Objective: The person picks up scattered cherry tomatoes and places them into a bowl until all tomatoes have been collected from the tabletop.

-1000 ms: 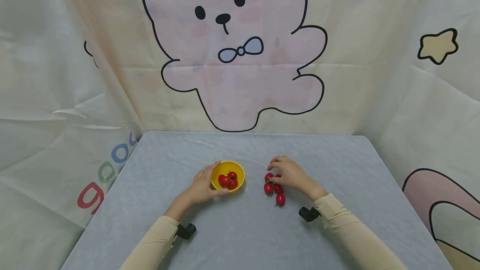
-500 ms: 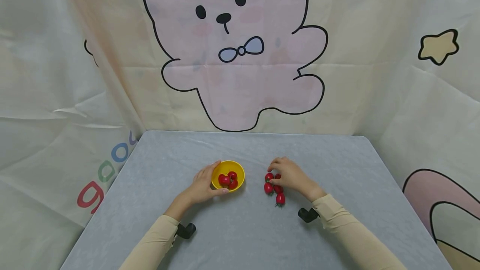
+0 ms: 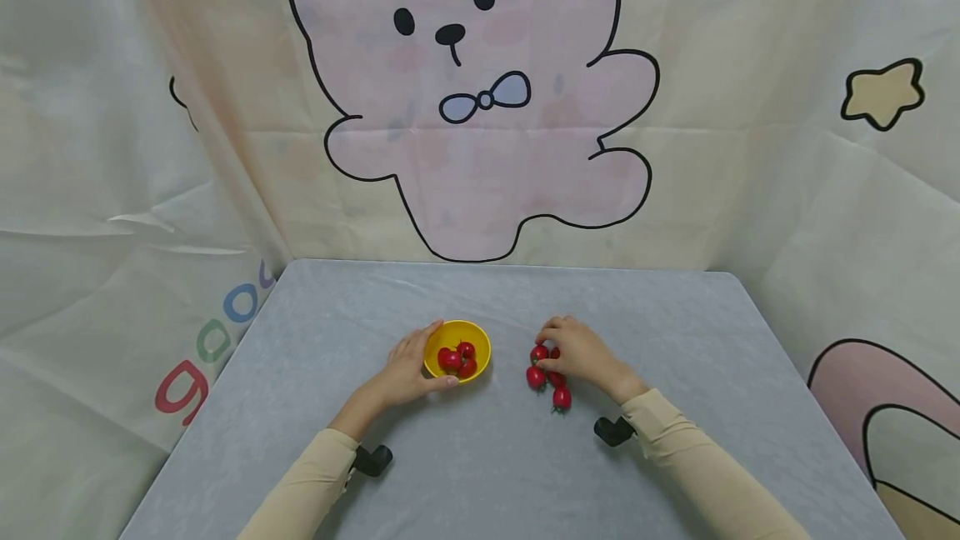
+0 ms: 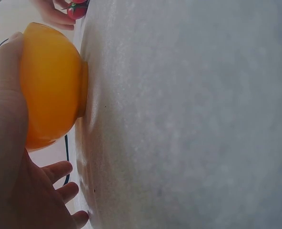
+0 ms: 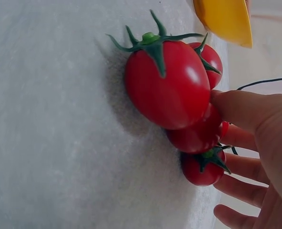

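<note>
My left hand (image 3: 408,369) holds a yellow bowl (image 3: 485,361), thumb on its near side and fingertips on the far rim. Several cherry tomatoes (image 3: 452,362) lie inside. From the left wrist view the bowl (image 4: 53,86) stands upright on its foot. To the right, my right hand (image 3: 583,350) reaches over a small group of cherry tomatoes, with thumb and fingers around the farthest-left one (image 3: 537,353). A nearer cherry tomato (image 3: 561,399) sits apart from the fingers. In the right wrist view, the thumb is close against the cluster, and a large tomato (image 5: 167,86) partly hides those behind it.
A grey-blue cloth covers the table (image 3: 480,465). Behind it hangs a cream curtain with a pink bear print (image 3: 465,182). Black wrist-camera mounts (image 3: 373,461) sit under both sleeves, low over the cloth.
The right hand's thumb and fingers have drawn closer together around the tomato. The tomato beside it has shifted slightly left. The left hand and the bowl stay in place.
</note>
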{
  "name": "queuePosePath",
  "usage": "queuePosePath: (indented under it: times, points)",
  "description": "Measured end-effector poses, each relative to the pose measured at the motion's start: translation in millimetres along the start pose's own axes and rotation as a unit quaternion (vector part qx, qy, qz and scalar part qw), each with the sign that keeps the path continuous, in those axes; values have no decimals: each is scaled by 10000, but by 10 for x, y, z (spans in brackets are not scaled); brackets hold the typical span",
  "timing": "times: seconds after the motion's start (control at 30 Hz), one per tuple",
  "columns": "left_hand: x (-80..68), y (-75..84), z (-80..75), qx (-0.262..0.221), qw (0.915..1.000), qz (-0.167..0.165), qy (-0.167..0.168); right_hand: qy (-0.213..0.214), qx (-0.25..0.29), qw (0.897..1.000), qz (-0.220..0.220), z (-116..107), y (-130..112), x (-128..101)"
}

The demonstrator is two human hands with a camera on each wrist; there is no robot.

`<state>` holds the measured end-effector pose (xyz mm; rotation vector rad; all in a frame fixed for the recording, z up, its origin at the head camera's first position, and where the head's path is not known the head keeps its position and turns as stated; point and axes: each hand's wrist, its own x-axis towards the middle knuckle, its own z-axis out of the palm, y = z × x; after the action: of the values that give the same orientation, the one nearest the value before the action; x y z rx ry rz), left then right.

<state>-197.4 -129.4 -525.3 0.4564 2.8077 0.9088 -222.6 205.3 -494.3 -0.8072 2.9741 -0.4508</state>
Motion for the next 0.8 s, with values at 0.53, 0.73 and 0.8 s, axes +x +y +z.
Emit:
queuePosePath:
  times: [0.53,0.73,0.8]
  points:
    - [6,0,-2,14,10000,-24,-12,-42,24,9997,227,70,5,25]
    - [2,2,-3,-14,10000,10,13,-32,37,9997,243,72,5,21]
    - [1,4,-3,-27,10000,16,11,-43,34,9997,244,70,6,23]
